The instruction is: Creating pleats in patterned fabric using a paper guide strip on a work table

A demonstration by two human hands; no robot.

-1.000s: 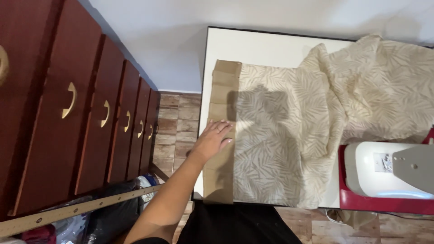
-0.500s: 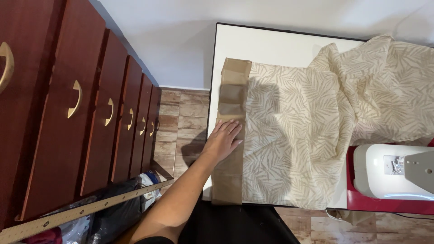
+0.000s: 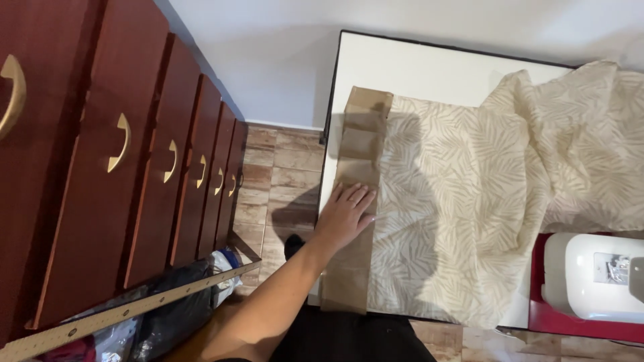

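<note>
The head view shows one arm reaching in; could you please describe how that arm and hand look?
Only the left hand shows: bare, with no glove, ring or watch visible. The forearm is bare with no sleeve in view. The right hand is out of view.

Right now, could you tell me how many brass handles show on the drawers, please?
6: in a row along the red drawers, at; more may be hidden.

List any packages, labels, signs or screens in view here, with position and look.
Small panel: on the white sewing machine at lower right; squarish, grey, too blurred to tell label from screen.
Black bags: on the floor by the drawers; crumpled, dark plastic.
No signs visible.
</note>
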